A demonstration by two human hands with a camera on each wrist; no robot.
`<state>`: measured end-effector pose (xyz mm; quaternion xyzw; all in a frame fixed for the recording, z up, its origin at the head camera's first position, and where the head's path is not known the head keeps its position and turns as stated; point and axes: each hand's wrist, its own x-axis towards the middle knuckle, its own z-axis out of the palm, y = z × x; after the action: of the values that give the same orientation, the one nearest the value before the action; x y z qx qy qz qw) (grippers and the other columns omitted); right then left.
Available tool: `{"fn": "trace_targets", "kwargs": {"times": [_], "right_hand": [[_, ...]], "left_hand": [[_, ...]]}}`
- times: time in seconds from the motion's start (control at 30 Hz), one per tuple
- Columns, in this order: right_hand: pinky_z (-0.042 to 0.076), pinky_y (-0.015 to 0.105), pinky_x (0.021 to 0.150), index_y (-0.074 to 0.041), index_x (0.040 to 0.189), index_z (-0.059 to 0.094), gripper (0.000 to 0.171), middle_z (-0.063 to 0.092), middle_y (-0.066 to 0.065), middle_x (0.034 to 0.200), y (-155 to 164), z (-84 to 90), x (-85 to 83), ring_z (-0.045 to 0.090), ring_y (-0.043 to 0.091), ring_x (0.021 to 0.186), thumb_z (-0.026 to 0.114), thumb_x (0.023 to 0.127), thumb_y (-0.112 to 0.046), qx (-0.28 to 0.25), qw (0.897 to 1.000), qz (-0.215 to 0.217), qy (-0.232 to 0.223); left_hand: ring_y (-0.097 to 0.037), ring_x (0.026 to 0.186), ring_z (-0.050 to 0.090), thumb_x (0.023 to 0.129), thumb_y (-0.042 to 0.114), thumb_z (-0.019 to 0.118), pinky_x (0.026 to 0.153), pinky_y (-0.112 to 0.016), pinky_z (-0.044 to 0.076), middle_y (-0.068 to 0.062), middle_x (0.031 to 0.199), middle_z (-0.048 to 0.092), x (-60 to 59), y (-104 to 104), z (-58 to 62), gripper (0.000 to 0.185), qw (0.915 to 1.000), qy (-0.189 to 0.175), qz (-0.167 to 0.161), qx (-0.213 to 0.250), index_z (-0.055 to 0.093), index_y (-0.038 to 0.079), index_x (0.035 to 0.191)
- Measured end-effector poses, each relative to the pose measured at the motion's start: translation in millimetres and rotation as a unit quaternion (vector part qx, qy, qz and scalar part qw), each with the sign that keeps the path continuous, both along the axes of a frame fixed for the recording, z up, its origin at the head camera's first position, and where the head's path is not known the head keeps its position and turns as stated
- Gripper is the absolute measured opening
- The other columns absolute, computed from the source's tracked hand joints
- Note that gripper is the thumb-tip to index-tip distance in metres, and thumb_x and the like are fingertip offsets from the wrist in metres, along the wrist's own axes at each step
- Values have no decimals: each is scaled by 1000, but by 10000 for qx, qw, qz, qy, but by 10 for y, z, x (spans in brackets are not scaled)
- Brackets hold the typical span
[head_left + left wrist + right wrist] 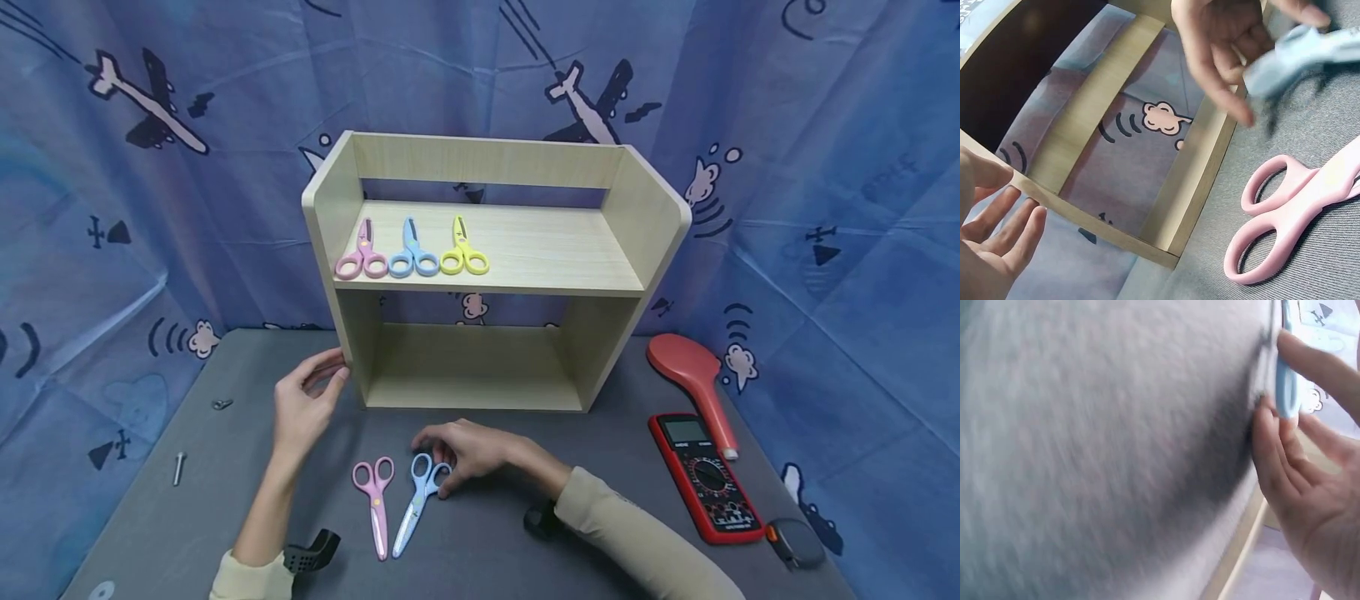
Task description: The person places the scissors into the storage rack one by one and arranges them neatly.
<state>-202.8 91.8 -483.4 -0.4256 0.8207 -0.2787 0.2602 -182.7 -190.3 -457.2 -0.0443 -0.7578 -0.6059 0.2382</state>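
A light wooden shelf (480, 250) stands on the grey table (225, 517); on its upper board lie pink scissors (362, 257), blue scissors (412, 254) and yellow scissors (463, 252) in a row. In front of it on the table lie a second pink pair (377, 498) and a second blue pair (416, 500). My right hand (438, 467) pinches the handle of that blue pair (1285, 387), which looks blurred in the left wrist view (1297, 53). My left hand (330, 371) has straight fingers (1016, 225) touching the shelf's lower left edge (1085, 215). The pink pair (1285, 212) lies beside it.
At the right of the table lie a red paddle-shaped tool (693, 375), a red multimeter (705, 475) and a dark tape measure (791, 542). Two small screws (178, 467) lie at the left. A blue printed cloth (112, 208) hangs behind.
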Motion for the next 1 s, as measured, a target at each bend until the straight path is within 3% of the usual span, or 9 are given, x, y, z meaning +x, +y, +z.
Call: {"fn": "trace_targets", "kwargs": {"times": [0.17,0.3,0.43,0.53,0.67,0.8,0.9,1.0], "right_hand": [[45,13,69,-16,139,70,58,61,-6,99,120,66,-25,53,0,80,93,86,-13,477,9955,600,-550],[46,12,69,-16,130,73,50,61,-10,102,211,125,-20,54,-2,80,93,85,-9,775,9842,1111,-1140],[51,12,72,-11,140,68,59,60,-8,107,314,232,-1,57,-2,82,89,86,2,878,9684,1301,-1938],[53,12,72,-6,146,63,63,60,-6,109,387,366,36,60,-3,81,86,88,4,758,9635,1290,-2218],[59,14,71,-5,143,66,60,64,-6,106,472,641,115,65,-4,78,90,88,-4,285,9772,996,-1856],[65,23,74,-8,140,69,60,68,-1,103,577,996,186,68,0,78,93,86,-11,-427,9907,559,-1166],[68,29,79,-7,141,69,60,71,5,105,668,1268,222,68,3,84,94,86,-16,-1030,9929,289,-512],[69,31,83,-5,139,70,61,75,7,107,745,1527,230,69,8,89,95,85,-15,-1683,9853,-71,281]], "left_hand": [[10,103,71,100,-1,74,82,-9,60,-27,126,77,5,1,-5,31,10000,-28,-2,14,75,-3,131],[10,103,72,101,0,74,82,-10,60,-26,126,77,9,1,-6,31,10000,-67,-15,45,75,-2,132],[9,102,71,101,0,74,82,-10,61,-26,126,77,8,1,-2,31,10000,-72,-1,11,75,-1,132],[9,102,71,101,0,74,81,-10,61,-26,126,78,6,2,2,31,10000,-81,14,7,75,0,132],[9,102,71,101,0,74,81,-10,61,-25,126,78,8,3,6,31,9999,-99,29,11,76,0,132],[10,102,71,101,0,74,81,-9,60,-25,126,78,11,4,2,31,10000,-92,29,-24,75,0,132],[10,101,71,101,0,74,81,-9,60,-25,126,78,12,5,0,31,10000,-77,31,-42,75,0,132],[10,101,71,101,0,74,81,-8,60,-26,126,78,12,5,4,31,10000,-68,25,-34,75,0,132]]}}
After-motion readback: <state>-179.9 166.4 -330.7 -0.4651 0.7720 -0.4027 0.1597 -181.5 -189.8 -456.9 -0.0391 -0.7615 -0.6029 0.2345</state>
